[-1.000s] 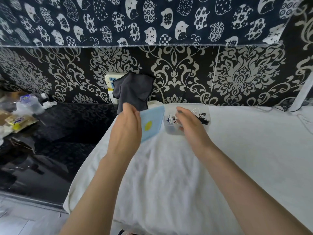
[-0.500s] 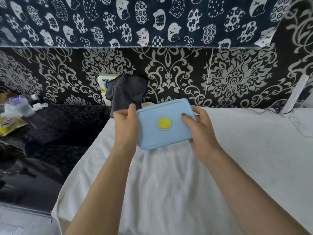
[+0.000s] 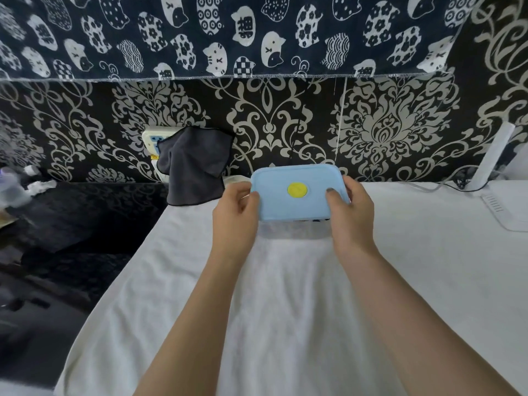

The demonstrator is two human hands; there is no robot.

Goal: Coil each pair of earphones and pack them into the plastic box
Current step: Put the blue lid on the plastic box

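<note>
Fingers of both hands curled round blue lid (contents hidden) — on plastic box.

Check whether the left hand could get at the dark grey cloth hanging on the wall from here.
Probably yes: the dark grey cloth hangs just beyond the left hand with nothing between them, though that hand now grips the blue lid.

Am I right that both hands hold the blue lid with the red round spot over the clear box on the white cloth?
Not quite: the round spot is yellow, as the head view shows. Otherwise yes: left hand and right hand hold the blue lid over the clear box on the white cloth.
</note>
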